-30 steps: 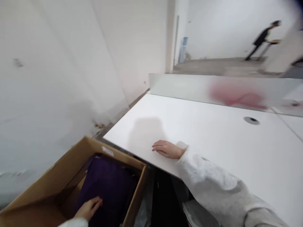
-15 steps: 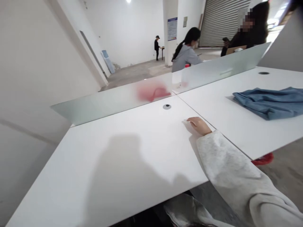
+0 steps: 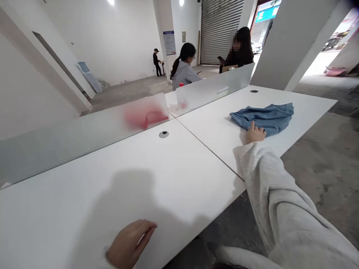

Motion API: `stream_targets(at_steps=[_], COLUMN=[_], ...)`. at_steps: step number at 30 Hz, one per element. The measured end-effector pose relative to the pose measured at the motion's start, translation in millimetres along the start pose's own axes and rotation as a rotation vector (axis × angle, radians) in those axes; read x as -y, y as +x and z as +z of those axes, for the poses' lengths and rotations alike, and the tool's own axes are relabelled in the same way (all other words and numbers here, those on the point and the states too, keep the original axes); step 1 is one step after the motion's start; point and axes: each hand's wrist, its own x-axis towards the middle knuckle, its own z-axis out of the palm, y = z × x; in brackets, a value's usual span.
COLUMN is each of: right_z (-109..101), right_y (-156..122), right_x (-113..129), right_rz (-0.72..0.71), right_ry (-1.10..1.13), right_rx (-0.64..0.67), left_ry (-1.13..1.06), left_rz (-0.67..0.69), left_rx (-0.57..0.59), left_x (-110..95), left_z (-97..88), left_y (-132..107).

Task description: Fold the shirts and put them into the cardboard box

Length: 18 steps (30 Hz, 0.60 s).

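White desk (image 3: 70,209), near edge: left hand (image 3: 129,243) lies flat on the top, fingers loosely together, holding nothing. Right arm in a pale grey sleeve (image 3: 269,194) reaches across the seam to the adjoining desk (image 3: 213,129), where the right hand (image 3: 254,134) rests its fingers on the near edge of a crumpled blue cloth (image 3: 265,116); whether they grip it cannot be told. Farther back: round cable grommet (image 3: 163,134), frosted divider (image 3: 84,130) with a red shape (image 3: 144,116) blurred behind it, and two seated people (image 3: 183,69) before a roller shutter (image 3: 218,26).
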Motion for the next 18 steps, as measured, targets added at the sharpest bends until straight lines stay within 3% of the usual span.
stream_targets(at_steps=[2,5,9,13,16,18], right_z=[-4.8,-17.0,-32.0,-45.2,-74.6,-112.2], right_y=[15.1,32.8,34.0,23.4,24.3,30.3], right_x=[-1.1,0.3,3.7,18.2,45.4,71.9], right_rz=[0.004,0.015,-0.04,-0.115,-0.142,-0.152], right_ry=[-0.035,-0.074,-0.08,-0.085,-0.112,-0.115], right_rx=[0.044,0.118,0.161,0.133,0.093,0.014], left_ry=[-0.024,-0.135,-0.379,-0.529,-0.574,-0.596], left_rz=[0.09,0.149,0.034,-0.072,-0.086,-0.075], left_rx=[-0.017,0.01,0.027,0.003,0.021,0.023], left_x=[-14.1,-22.5,-19.4,-14.7,-14.5,-14.9], left_z=[15.1,37.3,59.4,64.8,61.6,60.1], left_y=[30.1,55.7,64.7,63.9,65.7,67.9])
